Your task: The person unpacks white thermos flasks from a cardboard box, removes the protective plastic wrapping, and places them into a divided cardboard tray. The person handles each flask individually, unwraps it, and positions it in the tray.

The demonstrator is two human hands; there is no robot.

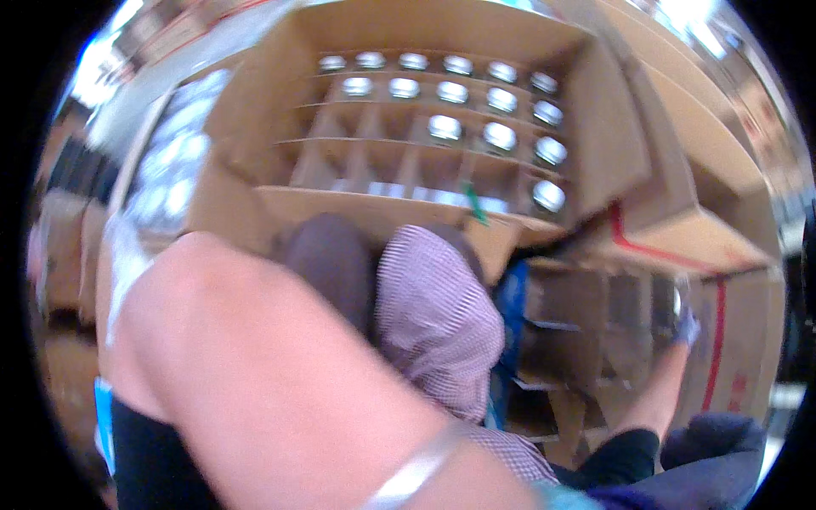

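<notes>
Head view: left arm (280, 365) bent, elbow raised, forearm across foreground, blocking part of lap; left hand out of sight, its fingers cannot be told. Right hand (687, 329) inside divided carton (557, 348) at lower right, beside small bright thing (677, 302); blur, cannot tell whether fingers grip. Silver-lidded jars (452, 92) in back and right cells of open carton (306, 204) ahead. Green strip (475, 204) at its near edge. Checked cloth (438, 310) over knees. Shiny, blurred goods (174, 157) at left.
</notes>
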